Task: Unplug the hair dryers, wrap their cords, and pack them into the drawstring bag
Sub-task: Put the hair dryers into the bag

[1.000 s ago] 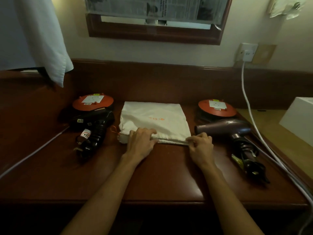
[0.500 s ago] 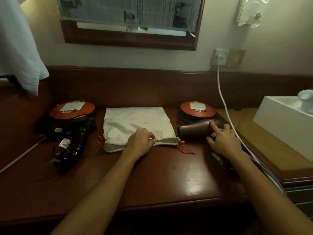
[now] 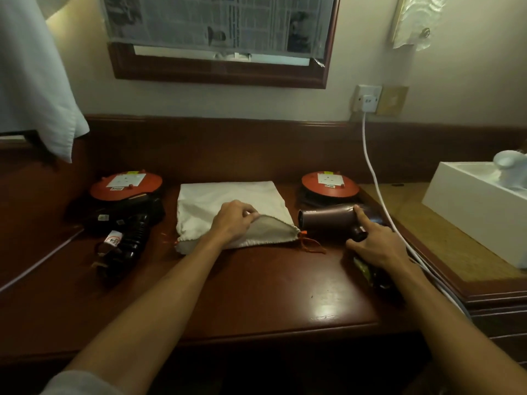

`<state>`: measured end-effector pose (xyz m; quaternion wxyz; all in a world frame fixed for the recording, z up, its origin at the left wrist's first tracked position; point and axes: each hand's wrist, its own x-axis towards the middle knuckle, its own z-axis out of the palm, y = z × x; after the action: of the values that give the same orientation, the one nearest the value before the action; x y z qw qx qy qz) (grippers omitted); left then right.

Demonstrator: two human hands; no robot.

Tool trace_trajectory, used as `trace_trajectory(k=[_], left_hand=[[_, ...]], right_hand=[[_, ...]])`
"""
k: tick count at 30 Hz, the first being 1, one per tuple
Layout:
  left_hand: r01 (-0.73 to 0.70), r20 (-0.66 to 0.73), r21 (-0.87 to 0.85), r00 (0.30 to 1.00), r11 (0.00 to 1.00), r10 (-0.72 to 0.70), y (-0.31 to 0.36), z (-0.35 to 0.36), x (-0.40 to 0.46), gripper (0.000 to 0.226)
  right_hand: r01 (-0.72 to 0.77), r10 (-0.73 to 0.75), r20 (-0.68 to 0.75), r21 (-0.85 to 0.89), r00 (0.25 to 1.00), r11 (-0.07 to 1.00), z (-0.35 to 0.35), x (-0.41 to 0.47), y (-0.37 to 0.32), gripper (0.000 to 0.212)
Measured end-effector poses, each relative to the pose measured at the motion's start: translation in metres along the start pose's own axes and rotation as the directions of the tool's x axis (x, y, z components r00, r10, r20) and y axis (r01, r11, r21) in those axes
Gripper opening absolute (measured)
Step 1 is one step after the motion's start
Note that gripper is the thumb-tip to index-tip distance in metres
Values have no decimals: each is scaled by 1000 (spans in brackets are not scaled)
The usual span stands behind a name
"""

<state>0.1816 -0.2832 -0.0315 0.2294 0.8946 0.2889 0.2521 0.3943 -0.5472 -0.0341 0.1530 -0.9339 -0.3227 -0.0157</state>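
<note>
A white drawstring bag [image 3: 216, 201] lies flat in the middle of the wooden desk [image 3: 256, 286], its mouth toward me with orange strings [image 3: 309, 246] trailing right. My left hand [image 3: 233, 220] pinches the top layer of the mouth and lifts it, so the bag gapes. To the right lies a brown hair dryer [image 3: 328, 219], nozzle toward the bag; my right hand [image 3: 373, 243] closes around its handle, index finger on the barrel. A black hair dryer [image 3: 125, 232] with its cord wound around the handle lies left of the bag.
Two orange round discs [image 3: 127, 185] [image 3: 329, 183] sit behind the dryers. A white cable [image 3: 373, 172] runs from a wall socket [image 3: 368, 99] down the desk's right edge. A white box [image 3: 482, 206] stands at right, a white cloth [image 3: 37, 89] hangs at upper left.
My right hand left the bag's mouth and went right onto the brown hair dryer. My left hand has lifted the bag's top layer, opening the mouth.
</note>
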Motion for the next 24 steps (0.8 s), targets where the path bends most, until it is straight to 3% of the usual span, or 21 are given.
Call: trace_trajectory(k=[4,8,11,16,18,24], left_hand=[[-17,-15,-30,1000,999,17,1,-21,11,17],[-77,49,-40,996,996,79,7,-32,20,18],[-97,80,-42,992,994,100,15,-36,25,20],[-163,137,-71,976,984,172,25,-47,24,20],[-236,137,-43,961,971,239,30,-50,19,20],[-364,111,6,926,931,362,28,-53,7,23]], right_hand=[[-11,26,-64,226,998,974,0,-25,0,93],[263,-207,-184,373,961,890,0,-56,-16,96],[451,-404,-203,333,892,828,-5,-72,-41,98],[605,-612,-10,165,791,779,-2,-74,-96,93],[611,-615,26,86,788,787,9,-67,-114,88],[396,-407,44,159,912,904,30,-45,-142,86]])
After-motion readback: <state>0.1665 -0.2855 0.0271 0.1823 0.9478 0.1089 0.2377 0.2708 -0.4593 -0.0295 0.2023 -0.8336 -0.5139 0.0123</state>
